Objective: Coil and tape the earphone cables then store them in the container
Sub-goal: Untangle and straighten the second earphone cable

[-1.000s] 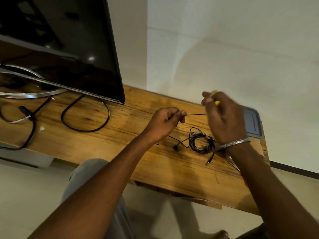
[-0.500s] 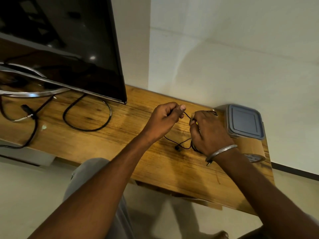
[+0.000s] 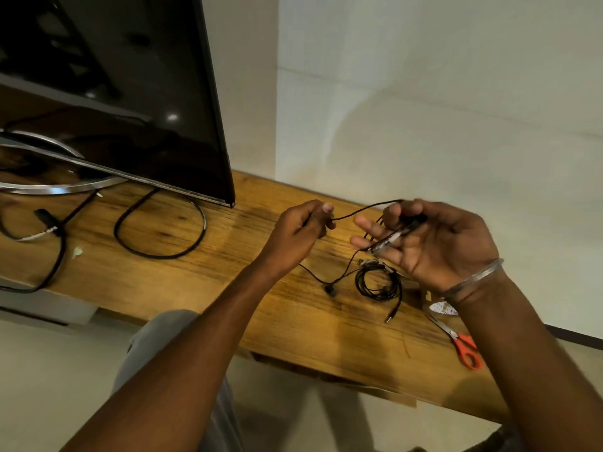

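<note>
One coiled earphone cable is laid on the table; a second cable is pinched in the left hand and held looped over fingers of the right hand; its coiling seems just begun; taping and storing are left.

Earphone cable, the uncoiled length: black. Coiled earphone set: black, with a pale metallic plug tip. Table: honey-brown wood, streaked lengthwise with darker grain. Scissors: orange handles, silver-grey blades. Bangle: silver. Television: glossy black screen with pale reflections. Stand: polished chrome. Power cable: black. Wall: plain off-white. Trousers: grey. Small flat object beside the scissors: whitish, possibly faintly patterned, too blurred to tell.
</note>
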